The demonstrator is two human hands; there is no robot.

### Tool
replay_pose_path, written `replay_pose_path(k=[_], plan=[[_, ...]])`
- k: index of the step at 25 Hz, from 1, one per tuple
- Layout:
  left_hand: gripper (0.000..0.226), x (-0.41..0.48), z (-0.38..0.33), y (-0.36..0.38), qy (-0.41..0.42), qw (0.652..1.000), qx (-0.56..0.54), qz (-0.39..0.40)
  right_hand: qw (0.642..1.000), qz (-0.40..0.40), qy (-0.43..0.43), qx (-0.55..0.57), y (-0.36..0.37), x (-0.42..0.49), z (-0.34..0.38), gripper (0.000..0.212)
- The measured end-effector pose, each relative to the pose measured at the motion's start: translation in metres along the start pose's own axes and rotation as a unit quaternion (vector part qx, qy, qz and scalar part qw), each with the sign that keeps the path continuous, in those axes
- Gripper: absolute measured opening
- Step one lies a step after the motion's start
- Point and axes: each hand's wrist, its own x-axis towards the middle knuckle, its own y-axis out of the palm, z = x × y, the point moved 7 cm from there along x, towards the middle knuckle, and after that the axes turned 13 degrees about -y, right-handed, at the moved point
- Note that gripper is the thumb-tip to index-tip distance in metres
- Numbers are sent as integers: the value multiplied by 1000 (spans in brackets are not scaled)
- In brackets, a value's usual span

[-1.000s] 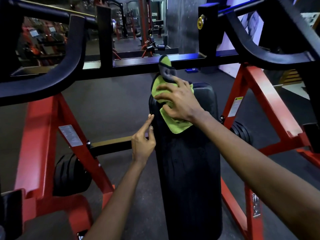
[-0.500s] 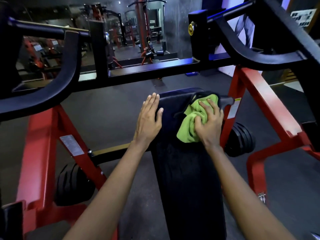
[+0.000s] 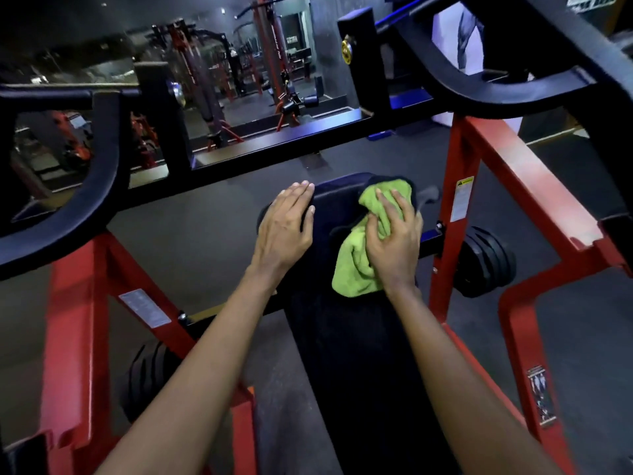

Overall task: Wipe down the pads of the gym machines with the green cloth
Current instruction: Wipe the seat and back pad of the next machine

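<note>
Gym machine with a red and black steel frame (image 3: pixel 507 173) fills the view, seen from above by the person leaning over it. A long black pad (image 3: pixel 359 371) runs up the middle. Its long axis goes from the near bottom edge of the view away from the person, and its rounded far end points toward a black crossbar (image 3: pixel 274 145). Stacked black weight plates (image 3: pixel 486 262) sit on a peg to the right of the pad, apart from it.

The green cloth (image 3: pixel 352 269) lies bunched at the pad's far right corner. Its long axis follows the pad's length, and a darker part of it spills over the pad's far right edge.

The right hand (image 3: pixel 394 245) rests on top of the cloth. Its grip is closed on it: the fingers bend over the bunched fabric, the thumb is tucked into a fold, and the palm presses it onto the pad. The left hand (image 3: pixel 284 231) lies flat on the pad's far left corner, its grip open with the fingers straight and together, steadying the pad.

The step in hand looks like wiping the far end of this pad. The next move likely calls for firm downward pressure while drawing the cloth along the pad toward its near end, or across to the left corner. For that second path the left hand would need to lift clear.
</note>
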Motion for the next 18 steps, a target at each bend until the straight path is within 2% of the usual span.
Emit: replay_pose_path(k=[2,4,6,10,12,15,16,18], plan=[[40,12,-8,7,19,1000,11,3,999,-14,44,26,-8,-27,-18,44],[39,11,-11,10,23,999,40,-23,999,-14,38,33,-11,-31,-24,44],[41,6,-13,11,29,996,70,-39,1000,-7,-8,21,-6,-8,-22,42],[43,5,-16,12,34,993,107,-43,994,61,-91,12,9,47,-11,40],[43,5,-17,12,34,992,115,-47,996,34,-56,55,2,41,-26,39],[42,4,-19,11,31,990,124,-59,989,-49,93,107,-15,-19,-68,36],[42,3,-20,10,30,990,122,-65,986,-56,119,103,-19,-44,-76,36],[41,3,-22,10,31,990,120,-71,988,-51,116,84,-23,-76,-80,38]])
